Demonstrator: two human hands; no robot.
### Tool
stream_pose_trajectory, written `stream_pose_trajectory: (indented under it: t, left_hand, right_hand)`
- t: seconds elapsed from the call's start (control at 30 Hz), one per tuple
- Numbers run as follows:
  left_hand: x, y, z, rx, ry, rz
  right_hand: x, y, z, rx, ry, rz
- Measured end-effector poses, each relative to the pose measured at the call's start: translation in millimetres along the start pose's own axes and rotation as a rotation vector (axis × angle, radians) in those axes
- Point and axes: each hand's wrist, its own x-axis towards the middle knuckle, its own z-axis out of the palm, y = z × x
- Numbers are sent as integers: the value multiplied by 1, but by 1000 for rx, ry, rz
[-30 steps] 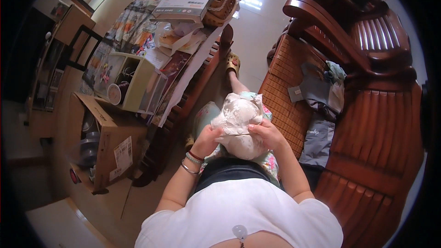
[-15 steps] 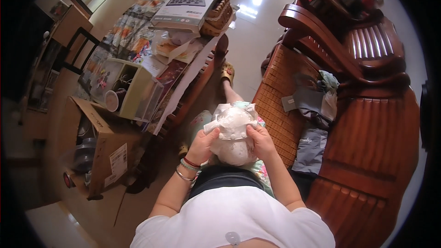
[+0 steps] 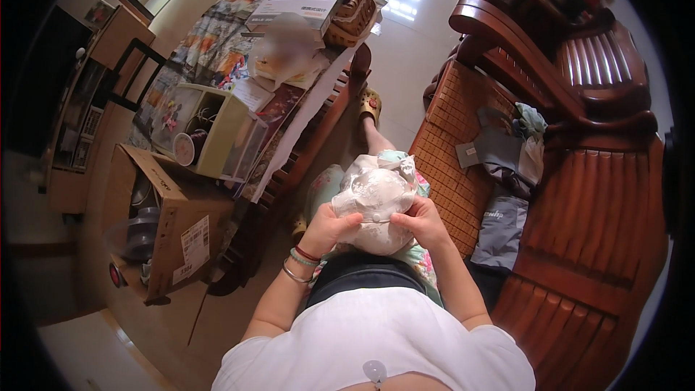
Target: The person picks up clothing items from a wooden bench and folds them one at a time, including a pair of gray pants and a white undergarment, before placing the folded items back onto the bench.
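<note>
- White lace bra [image 3: 372, 190] lies over the lap [image 3: 422, 268], toward its knee edge.
- Left hand [image 3: 334, 226] and right hand [image 3: 423, 221] pinch its opposite sides, thumbs on top.
- Even, light tension should spare the lace.

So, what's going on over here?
A seated person is holding a white lace bra over their lap with both bare hands: the left hand grips one side, the right hand the other, thumbs on top. On the person's right, grey fabric lies on a tiled seat mat; on the left stands an open cardboard box.
</note>
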Motion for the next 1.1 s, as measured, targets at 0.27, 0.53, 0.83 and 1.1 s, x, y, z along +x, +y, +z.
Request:
stream_pose_trajectory:
  t: [0.27, 0.53, 0.83, 1.1]
  left_hand:
    - [8, -9, -6, 280, 54, 78]
    - [9, -3, 1, 309, 42, 110]
    - [6, -11, -8, 168, -33, 44]
    - [3, -12, 6, 90, -210, 37]
  right_hand:
    - [2, 6, -3, 23, 48, 16]
    - [3, 30, -30, 208, 10, 126]
    - [2, 17, -12, 282, 46, 233]
    - [15, 16, 10, 420, 134, 161]
